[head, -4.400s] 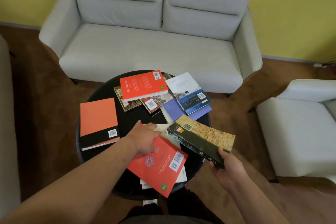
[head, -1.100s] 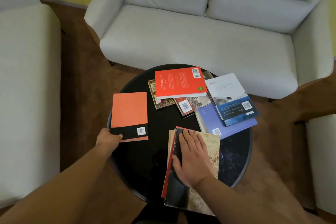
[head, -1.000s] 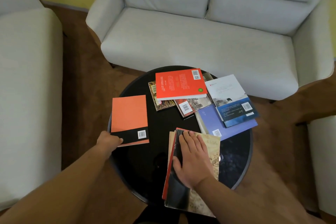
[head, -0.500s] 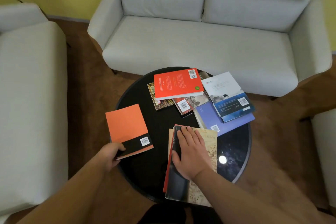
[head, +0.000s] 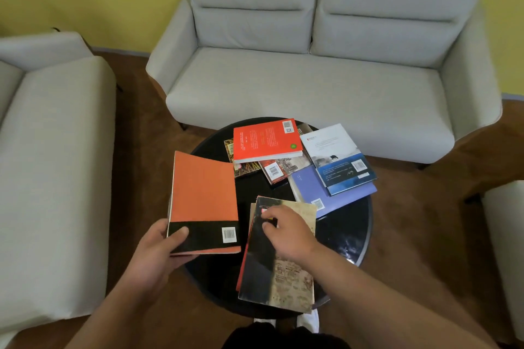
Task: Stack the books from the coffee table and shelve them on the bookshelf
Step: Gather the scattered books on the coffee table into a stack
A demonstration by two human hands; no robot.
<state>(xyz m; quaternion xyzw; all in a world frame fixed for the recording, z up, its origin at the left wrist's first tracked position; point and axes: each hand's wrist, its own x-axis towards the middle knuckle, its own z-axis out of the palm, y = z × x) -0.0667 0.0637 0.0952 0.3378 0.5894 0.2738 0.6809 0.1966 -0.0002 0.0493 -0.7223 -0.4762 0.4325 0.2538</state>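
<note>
The thin orange-and-black paperback book lay flat on the round black glossy desk a moment ago; now it is lifted up off the desk. The left hand grips its near black edge, thumb on top, fingers under. It hangs just left of the small stack of books, not touching it.

The right hand rests on top of the stack with fingers curled loosely, holding nothing, just pressing down. The top book of the stack is black and tan with a worn, old-map look.

This looks like the stacking step. Next, the orange book should slide right and go flat on the stack, so the right hand must get out of the way first.

Past the stack, more books wait: a bright red smooth one, a purple one, and a white-and-blue one lying over it. All are flat, thin rectangles. No bookshelf shows here.
</note>
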